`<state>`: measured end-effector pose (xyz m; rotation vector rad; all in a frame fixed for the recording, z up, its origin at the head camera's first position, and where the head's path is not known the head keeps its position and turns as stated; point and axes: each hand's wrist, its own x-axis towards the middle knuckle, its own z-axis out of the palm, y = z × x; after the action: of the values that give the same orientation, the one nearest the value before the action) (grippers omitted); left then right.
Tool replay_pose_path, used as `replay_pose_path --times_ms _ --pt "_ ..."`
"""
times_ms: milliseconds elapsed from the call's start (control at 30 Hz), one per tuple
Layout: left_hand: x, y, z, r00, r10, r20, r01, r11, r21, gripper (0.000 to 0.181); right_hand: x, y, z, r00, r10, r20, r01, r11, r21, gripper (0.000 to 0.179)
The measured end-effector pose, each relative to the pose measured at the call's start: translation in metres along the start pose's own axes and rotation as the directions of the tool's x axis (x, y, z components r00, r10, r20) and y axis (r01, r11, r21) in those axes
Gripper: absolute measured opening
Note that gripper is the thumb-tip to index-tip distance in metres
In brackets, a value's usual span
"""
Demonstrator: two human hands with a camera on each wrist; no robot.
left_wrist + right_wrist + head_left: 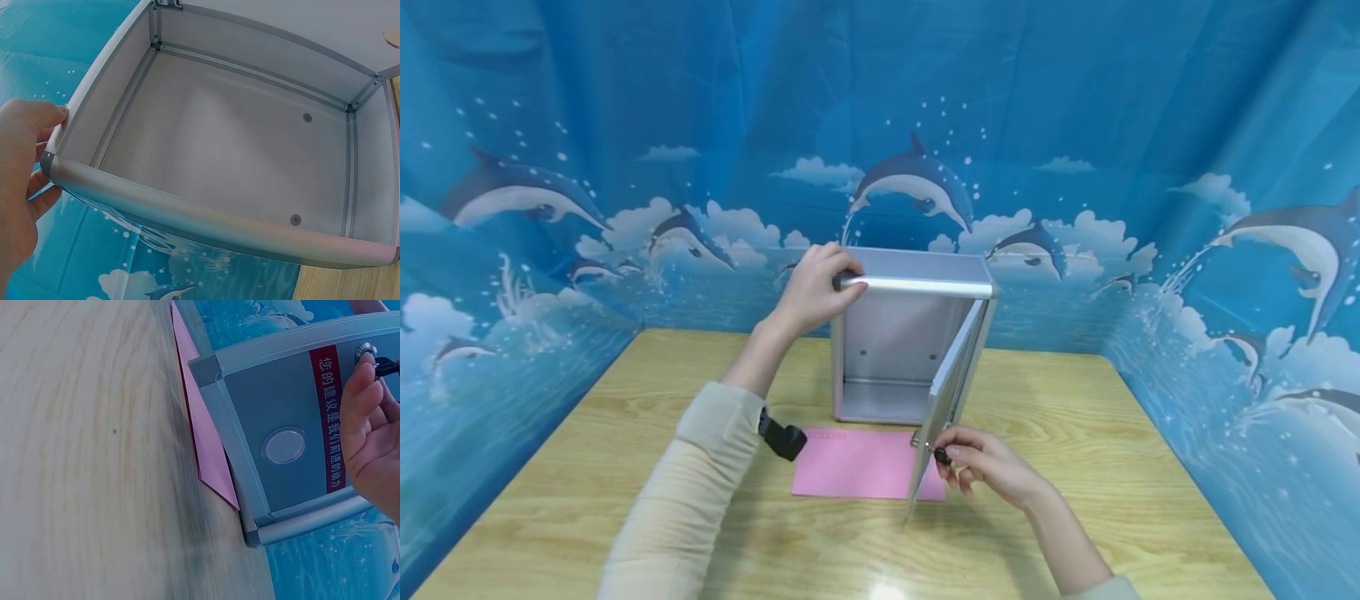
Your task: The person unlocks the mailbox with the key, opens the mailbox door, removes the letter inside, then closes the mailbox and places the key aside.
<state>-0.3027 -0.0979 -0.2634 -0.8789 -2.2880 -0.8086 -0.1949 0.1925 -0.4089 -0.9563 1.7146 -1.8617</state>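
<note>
Gripping a grey, silver-edged box [898,325], door [953,367] ajar, the left hand [816,287]; pinching its black key [942,456], the right hand [988,467]

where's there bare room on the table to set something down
The table is bare right of the right hand, up to the curtain, and left of the left sleeve. Inside, the box looks bare too. It's crowded before the box: open door, pink paper, right hand pinching a black key.

The box [901,329] is silver-grey, the envelope [857,468] pink.
</note>
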Motion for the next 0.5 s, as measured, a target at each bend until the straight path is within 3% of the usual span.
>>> replay_pose_path --times_ms 300,500 --pt "0.0 -0.002 0.001 1.0 -0.001 0.002 0.001 1.0 -0.009 0.014 0.015 0.0 0.004 0.997 0.082 -0.014 -0.082 0.996 -0.029 0.022" --pt "0.0 -0.001 0.0 1.0 -0.001 0.007 0.001 1.0 -0.009 0.014 0.029 0.0 0.01 0.985 0.142 -0.097 -0.148 0.987 -0.058 0.031"
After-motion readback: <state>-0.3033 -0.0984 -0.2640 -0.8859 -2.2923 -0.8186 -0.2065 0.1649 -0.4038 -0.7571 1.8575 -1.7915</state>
